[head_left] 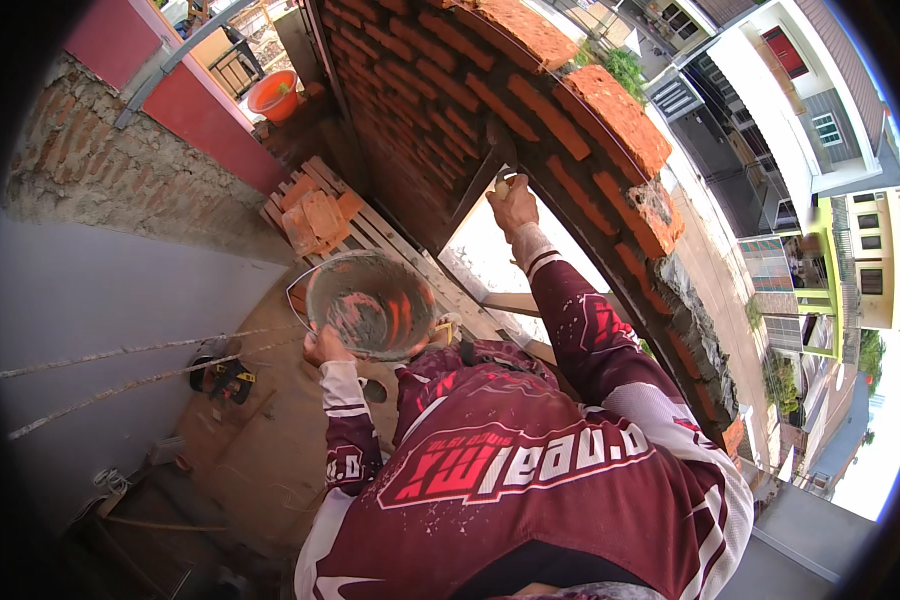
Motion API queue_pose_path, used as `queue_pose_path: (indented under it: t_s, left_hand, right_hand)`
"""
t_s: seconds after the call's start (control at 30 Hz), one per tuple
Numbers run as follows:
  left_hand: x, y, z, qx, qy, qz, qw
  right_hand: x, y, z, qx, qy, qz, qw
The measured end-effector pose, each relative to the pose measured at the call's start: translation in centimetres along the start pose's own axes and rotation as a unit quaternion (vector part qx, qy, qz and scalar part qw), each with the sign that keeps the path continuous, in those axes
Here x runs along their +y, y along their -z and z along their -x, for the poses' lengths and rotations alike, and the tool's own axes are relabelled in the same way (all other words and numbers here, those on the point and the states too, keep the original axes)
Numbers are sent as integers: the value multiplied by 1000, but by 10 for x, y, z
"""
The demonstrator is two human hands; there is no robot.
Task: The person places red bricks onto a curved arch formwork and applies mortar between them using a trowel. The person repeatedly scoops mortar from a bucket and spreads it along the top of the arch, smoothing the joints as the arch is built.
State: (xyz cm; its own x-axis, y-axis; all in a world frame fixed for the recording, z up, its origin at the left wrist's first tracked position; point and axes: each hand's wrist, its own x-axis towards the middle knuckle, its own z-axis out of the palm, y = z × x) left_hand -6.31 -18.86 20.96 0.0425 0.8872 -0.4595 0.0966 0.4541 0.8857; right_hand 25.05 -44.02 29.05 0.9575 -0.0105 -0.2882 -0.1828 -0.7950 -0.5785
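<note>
Head view: left hand [322, 347] grips clear bucket [372, 305]'s rim; right hand [513, 205] closed on a tool [501, 185] against the brick wall [450, 110].

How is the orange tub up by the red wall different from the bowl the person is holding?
The orange tub is solid orange, while the clear bowl is see-through with smears inside. The tub sits far off with no hand on it; the bowl is held at its rim by the left hand. The tub looks smaller here, being farther away. Both are round and open on top.
</note>
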Motion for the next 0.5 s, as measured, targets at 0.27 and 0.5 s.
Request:
queue_pose_path:
  t_s: [0.27,0.5]
  left_hand:
    - [-1,1,-14,-17,-11,-45,999]
    - [-2,-7,-25,-5,-27,-19,999]
  right_hand:
    - [54,24,20,9,-25,-91,996]
    - [99,50,55,68,31,-80,994]
